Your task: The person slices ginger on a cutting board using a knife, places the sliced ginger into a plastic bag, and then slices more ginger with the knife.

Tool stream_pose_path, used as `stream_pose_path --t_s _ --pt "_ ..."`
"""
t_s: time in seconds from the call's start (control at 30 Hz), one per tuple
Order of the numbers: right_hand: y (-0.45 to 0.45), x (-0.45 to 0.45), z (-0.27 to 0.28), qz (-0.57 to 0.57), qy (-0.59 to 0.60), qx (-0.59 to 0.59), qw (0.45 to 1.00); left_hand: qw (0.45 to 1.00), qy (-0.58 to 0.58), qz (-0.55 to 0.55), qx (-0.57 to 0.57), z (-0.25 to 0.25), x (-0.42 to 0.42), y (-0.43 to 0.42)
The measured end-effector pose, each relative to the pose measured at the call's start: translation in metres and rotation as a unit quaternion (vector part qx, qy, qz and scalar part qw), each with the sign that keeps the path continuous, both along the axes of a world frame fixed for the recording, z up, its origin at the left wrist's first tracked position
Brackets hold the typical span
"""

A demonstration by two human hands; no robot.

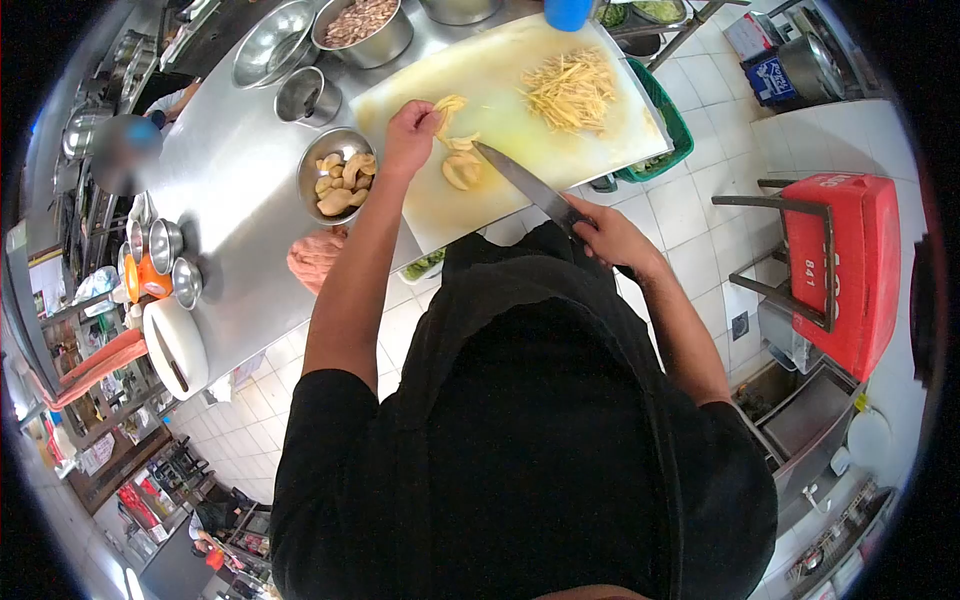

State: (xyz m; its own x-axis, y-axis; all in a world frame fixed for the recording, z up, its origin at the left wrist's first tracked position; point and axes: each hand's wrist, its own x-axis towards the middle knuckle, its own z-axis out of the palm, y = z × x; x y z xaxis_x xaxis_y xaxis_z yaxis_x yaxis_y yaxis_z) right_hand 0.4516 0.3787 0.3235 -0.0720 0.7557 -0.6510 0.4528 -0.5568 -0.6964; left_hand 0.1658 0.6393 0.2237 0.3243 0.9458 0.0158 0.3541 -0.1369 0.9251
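Observation:
My right hand (612, 237) is wrapped round the handle of a large kitchen knife (524, 184), whose tip rests near a cut piece of peeled ginger (462, 171) on the white cutting board (420, 215). My left hand (412, 132) is closed in a pinch over the board's left part, with thin ginger slices (450, 108) at its fingertips. A heap of ginger strips (570, 92) lies at the board's far right. Left of the board, a steel bowl (306, 176) holds several peeled ginger pieces (345, 182).
A pink cloth (315, 260) lies by the bowl on the steel table (235, 230). Behind stand a steel pot (392, 45) of chopped food, a small pot (300, 97) and a colander (262, 50). A green basket (677, 130) sits beyond the board's right edge. Another person is at far left.

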Motion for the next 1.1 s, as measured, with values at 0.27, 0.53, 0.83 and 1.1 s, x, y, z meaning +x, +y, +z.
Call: stream_pose_path --t_s 0.27,0.53,0.83,1.1 --pt "-0.023 0.029 0.035 -0.081 -0.032 -0.004 0.996 0.966 0.166 -0.201 -0.004 0.037 0.035 -0.016" --pt "-0.031 0.047 -0.023 -0.013 -0.170 0.161 0.972 0.906 0.252 -0.340 0.019 0.018 0.098 -0.033" --pt "-0.024 0.033 -0.030 0.070 -0.273 0.122 0.952 0.926 0.228 -0.215 0.211 0.028 0.082 -0.058" --pt "-0.019 0.031 -0.017 0.084 -0.297 0.134 0.942 0.915 0.201 -0.192 0.292 0.009 0.091 -0.086"
